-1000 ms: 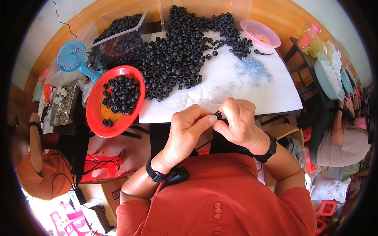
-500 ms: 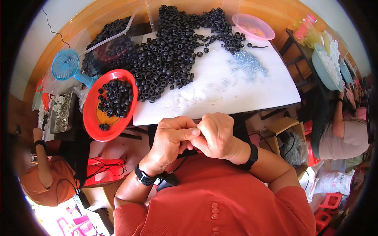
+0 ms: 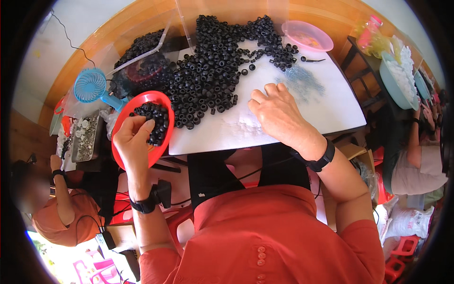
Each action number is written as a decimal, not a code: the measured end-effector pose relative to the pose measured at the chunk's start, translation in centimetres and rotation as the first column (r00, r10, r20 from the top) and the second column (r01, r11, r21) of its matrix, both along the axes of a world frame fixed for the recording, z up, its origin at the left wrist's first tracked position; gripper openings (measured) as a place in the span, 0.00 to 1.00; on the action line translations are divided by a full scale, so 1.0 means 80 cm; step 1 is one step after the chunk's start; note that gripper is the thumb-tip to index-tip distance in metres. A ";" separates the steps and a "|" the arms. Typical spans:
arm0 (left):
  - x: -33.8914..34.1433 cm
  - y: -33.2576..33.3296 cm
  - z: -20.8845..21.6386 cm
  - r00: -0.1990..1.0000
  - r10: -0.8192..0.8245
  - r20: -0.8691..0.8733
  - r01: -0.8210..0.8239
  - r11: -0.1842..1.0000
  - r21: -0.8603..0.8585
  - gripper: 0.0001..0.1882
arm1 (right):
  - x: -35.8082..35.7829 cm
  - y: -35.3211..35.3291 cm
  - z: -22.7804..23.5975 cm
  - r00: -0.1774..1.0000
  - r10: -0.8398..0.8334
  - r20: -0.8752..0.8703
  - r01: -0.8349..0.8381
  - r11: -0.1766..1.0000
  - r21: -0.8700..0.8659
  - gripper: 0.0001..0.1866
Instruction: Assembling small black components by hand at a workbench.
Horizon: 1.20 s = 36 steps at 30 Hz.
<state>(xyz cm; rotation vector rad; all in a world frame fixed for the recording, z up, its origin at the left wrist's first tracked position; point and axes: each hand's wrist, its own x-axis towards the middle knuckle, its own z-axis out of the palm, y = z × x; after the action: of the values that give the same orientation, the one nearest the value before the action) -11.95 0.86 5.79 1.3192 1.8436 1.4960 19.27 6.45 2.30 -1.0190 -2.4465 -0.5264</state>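
Note:
My left hand (image 3: 131, 138) is over the near left part of a red oval dish (image 3: 149, 96), thumb and fingers pinched together. What the pinch holds, if anything, is hidden. Small black ring-like caps (image 3: 158, 118) lie heaped in the dish. On the right, my right hand (image 3: 279, 111) hovers over a white tabletop (image 3: 213, 136), back of the hand up and fingers curled in. Its fingertips are hidden, so their contents cannot be seen. Just beyond it are scattered tiny clear-blue pieces (image 3: 307, 85). A large pile of black caps (image 3: 208, 75) covers the table's far left and middle.
A pink basin (image 3: 324, 44) stands at the far right of the table. A blue handheld fan (image 3: 90, 86) and a metal tray (image 3: 86, 142) are on the left. Co-workers sit at both sides, the right one near a teal basin (image 3: 395, 87). A dark thin tool (image 3: 314, 60) lies far right.
My hands were together in front of my chest and have come apart. The left moved left to the red dish; the right moved up and right over the tabletop.

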 end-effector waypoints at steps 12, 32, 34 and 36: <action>0.124 0.069 -0.028 0.574 -0.213 -0.791 0.548 0.818 0.177 0.11 | -0.004 0.004 -0.009 0.983 0.183 -0.014 -0.182 0.980 0.078 0.04; 0.149 0.020 -0.050 0.577 -0.404 -0.710 0.582 0.813 0.010 0.09 | -0.006 0.003 -0.010 0.990 0.135 -0.041 -0.133 0.990 0.044 0.05; 0.148 0.017 -0.058 0.632 -0.395 -0.667 0.560 0.828 0.040 0.10 | -0.009 0.003 -0.010 0.991 0.126 -0.040 -0.127 0.992 -0.027 0.04; 0.148 0.021 -0.065 0.640 -0.361 -0.678 0.559 0.824 0.090 0.11 | -0.009 0.004 -0.011 0.993 0.120 -0.025 -0.120 0.992 -0.024 0.04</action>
<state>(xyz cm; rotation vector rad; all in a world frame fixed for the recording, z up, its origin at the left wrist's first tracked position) -0.11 2.55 0.58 2.4843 1.4227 1.1206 18.55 6.74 1.40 -0.8761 -2.4810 -0.4424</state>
